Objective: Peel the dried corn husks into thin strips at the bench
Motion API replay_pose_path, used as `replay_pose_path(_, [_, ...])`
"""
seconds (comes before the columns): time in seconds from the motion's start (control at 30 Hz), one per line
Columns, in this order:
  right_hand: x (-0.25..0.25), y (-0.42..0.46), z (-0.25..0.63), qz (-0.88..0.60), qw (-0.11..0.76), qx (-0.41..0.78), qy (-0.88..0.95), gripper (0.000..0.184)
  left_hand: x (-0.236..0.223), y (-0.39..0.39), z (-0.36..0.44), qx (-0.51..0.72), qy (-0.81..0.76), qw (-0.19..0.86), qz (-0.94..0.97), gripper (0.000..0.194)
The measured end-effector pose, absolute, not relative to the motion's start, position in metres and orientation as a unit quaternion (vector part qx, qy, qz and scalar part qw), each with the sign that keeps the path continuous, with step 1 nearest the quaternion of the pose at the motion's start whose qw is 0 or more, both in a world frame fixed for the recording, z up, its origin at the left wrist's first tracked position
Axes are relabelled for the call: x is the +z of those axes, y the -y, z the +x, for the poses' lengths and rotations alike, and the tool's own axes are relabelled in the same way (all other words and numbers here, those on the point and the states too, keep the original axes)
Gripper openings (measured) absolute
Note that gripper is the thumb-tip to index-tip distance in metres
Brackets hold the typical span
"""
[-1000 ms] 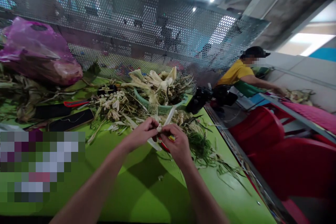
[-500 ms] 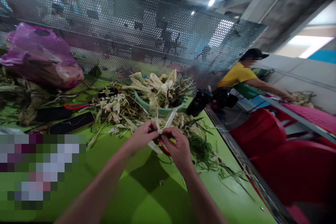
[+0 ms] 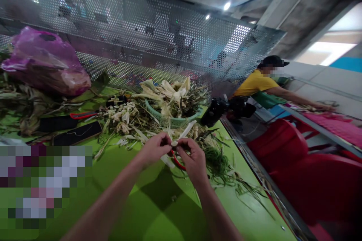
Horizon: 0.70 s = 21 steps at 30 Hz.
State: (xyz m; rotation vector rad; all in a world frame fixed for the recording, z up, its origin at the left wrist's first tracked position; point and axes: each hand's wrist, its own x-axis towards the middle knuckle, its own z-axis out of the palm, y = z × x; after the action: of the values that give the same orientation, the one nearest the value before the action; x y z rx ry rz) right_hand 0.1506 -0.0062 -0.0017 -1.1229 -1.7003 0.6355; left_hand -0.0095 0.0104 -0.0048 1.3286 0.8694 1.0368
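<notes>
Both my hands meet above the green table (image 3: 147, 203). My left hand (image 3: 155, 148) and my right hand (image 3: 193, 160) pinch a pale leaf strip (image 3: 185, 131) that sticks up between the fingertips. A second pale strip hangs down under my left hand. A red-handled tool (image 3: 177, 161) shows just under my right hand; whether that hand grips it is unclear. A teal basket (image 3: 169, 119) heaped with pale husks stands just beyond my hands, ringed by loose leaf scraps (image 3: 124, 118).
A purple plastic bag (image 3: 45, 62) lies at the far left, with red-handled scissors (image 3: 83, 114) and a dark phone (image 3: 77, 133) near it. A perforated metal screen (image 3: 141, 34) backs the table. At the right a person in a yellow shirt (image 3: 256, 83) works beside red chairs (image 3: 311, 180).
My hands stay pinched on the strip and have shifted slightly; the strip's free end now leans more to the right. The other person's arm has stretched farther right.
</notes>
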Motion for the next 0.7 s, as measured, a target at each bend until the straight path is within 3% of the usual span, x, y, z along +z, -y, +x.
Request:
replay_pose_path(0.23, [0.003,0.007,0.150,-0.461,0.503,0.271,0.679,0.003,0.011,-0.001,-0.011,0.450,-0.327,0.628,0.544,0.010])
replay_pose_path(0.7, [-0.003,0.006,0.149,-0.465,0.528,0.415,0.576,0.010,0.010,-0.001,-0.012,0.439,-0.339,0.623,0.552,0.009])
